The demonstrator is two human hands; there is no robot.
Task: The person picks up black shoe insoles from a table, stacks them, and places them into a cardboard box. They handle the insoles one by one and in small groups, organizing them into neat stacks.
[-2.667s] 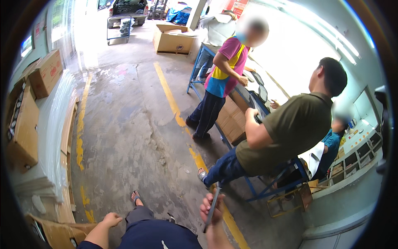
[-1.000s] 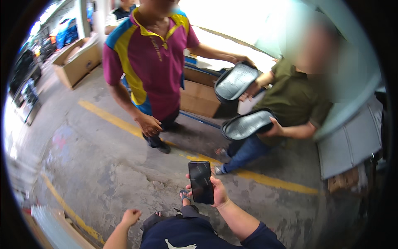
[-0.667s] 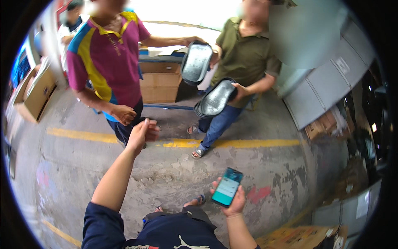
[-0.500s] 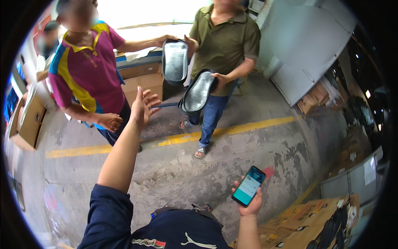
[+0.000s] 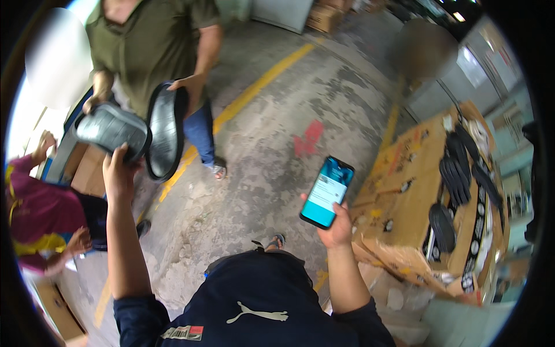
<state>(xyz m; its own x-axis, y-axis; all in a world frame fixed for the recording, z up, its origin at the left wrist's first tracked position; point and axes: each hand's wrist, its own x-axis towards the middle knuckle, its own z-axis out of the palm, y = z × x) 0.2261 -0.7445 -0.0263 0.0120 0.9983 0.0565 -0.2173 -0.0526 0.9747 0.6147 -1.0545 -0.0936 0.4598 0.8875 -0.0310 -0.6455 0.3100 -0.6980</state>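
My left hand (image 5: pixel 119 178) reaches out and grips the near edge of a black shoe sole (image 5: pixel 110 128), fingers closed at its rim. A person in an olive shirt (image 5: pixel 153 52) still has a hand on that sole's far end. In the person's other hand is a second black shoe sole (image 5: pixel 163 136), held upright beside the first. My right hand (image 5: pixel 337 230) is wrapped round a smartphone (image 5: pixel 327 194), its lit screen facing up.
Several black soles (image 5: pixel 454 170) lie on a large cardboard box (image 5: pixel 393 214) at the right. Another person in a magenta shirt (image 5: pixel 55 208) stands at the left, by a brown carton (image 5: pixel 89 170). A yellow line (image 5: pixel 263 78) crosses the worn concrete floor (image 5: pixel 254 156).
My open left hand has closed on one sole, and the person in magenta has let go of it. My view has swung right, bringing the large box further in. The phone stays in my right hand.
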